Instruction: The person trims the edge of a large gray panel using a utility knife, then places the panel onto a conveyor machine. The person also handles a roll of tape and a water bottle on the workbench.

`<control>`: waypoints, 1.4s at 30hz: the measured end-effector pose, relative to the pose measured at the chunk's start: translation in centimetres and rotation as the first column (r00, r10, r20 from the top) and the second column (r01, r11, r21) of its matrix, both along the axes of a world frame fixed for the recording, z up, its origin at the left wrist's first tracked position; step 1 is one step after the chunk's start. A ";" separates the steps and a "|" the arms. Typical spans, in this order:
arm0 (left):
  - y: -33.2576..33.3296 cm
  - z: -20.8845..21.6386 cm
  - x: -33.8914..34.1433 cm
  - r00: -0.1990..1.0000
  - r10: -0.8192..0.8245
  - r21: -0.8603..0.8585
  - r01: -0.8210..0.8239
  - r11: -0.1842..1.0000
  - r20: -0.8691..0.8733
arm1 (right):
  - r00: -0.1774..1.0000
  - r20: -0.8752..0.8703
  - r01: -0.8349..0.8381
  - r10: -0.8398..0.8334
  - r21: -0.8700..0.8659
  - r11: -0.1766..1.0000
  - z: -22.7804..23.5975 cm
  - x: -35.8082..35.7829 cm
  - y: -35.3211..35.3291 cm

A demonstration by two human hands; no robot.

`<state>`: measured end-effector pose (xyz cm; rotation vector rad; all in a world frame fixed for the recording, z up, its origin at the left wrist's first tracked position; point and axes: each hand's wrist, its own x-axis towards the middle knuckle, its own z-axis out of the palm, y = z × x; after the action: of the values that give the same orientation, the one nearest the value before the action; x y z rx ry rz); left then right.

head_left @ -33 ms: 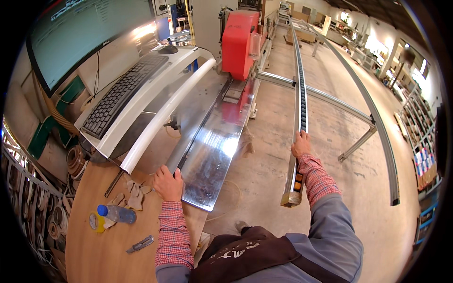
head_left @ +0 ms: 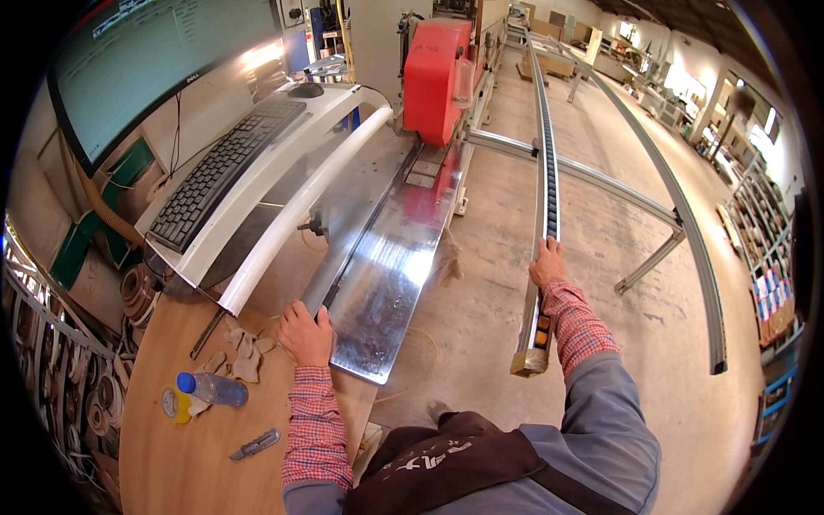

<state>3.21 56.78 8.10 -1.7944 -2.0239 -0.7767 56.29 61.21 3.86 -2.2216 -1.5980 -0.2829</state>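
Observation:
My left hand (head_left: pixel 305 333) is closed over the near end of a grey metal guide fence (head_left: pixel 348 257), thumb pointing up along it. Beside that hand stretches a shiny metal machine table (head_left: pixel 378 322), running away under a red machine cover (head_left: pixel 436 81). Off to the right, my right hand (head_left: pixel 548 262) grips a long conveyor rail (head_left: pixel 551 193) with dark rollers, its fingers curled over the top. Past my right wrist, the rail's near end shows orange rollers (head_left: pixel 542 330). Neither hand carries anything loose.
On the wooden table (head_left: pixel 172 455) lie a utility knife (head_left: pixel 255 445), a blue-capped bottle (head_left: pixel 215 388), a yellow tape roll (head_left: pixel 175 403) and work gloves (head_left: pixel 249 354). A keyboard (head_left: pixel 223 172) and monitor (head_left: pixel 154 69) stand at left. Another metal rail (head_left: pixel 678 197) curves along the right.

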 end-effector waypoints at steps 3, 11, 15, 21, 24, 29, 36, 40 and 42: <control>0.0 0.0 0.2 1.000 -0.008 -0.002 0.008 1.000 -0.003 | 1.000 0.013 -0.010 0.010 0.022 1.000 -0.7 0.8 0.1; 0.1 0.0 -0.1 1.000 -0.004 0.003 0.004 1.000 -0.011 | 0.999 0.019 -0.036 0.035 0.027 0.999 -1.1 1.0 0.3; 0.1 0.1 0.3 1.000 -0.008 -0.011 0.008 1.000 0.000 | 0.999 0.035 -0.029 0.029 0.016 0.999 -1.2 1.6 0.1; 0.0 0.0 0.3 1.000 -0.026 0.001 0.026 1.000 0.016 | 1.000 0.010 -0.020 0.020 0.047 0.999 -1.5 2.0 0.6; -0.1 0.5 -0.3 1.000 0.012 0.001 -0.012 1.000 0.006 | 0.998 -0.061 -0.033 0.034 0.015 0.999 -1.1 0.9 1.3; 0.6 -0.4 0.3 0.997 0.014 -0.014 -0.013 1.000 0.070 | 0.999 -0.019 -0.028 0.028 0.000 1.000 -2.0 3.3 0.7; 0.0 -0.3 -0.5 0.994 0.020 -0.010 -0.019 1.000 0.107 | 0.992 0.094 -0.078 0.078 -0.011 0.997 -2.2 4.1 1.5; -0.8 0.6 -0.6 0.994 0.016 -0.054 -0.010 0.998 0.110 | 0.994 0.048 -0.090 0.095 -0.096 0.991 -2.2 4.1 1.7; -0.7 0.5 -0.4 0.995 0.017 -0.040 -0.013 0.999 0.098 | 0.993 0.068 -0.087 0.095 -0.109 0.990 -2.0 5.0 1.6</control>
<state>2.81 56.11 8.58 -1.7929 -2.1258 -0.8418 61.32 62.78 1.88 -2.2316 -1.7859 -0.2619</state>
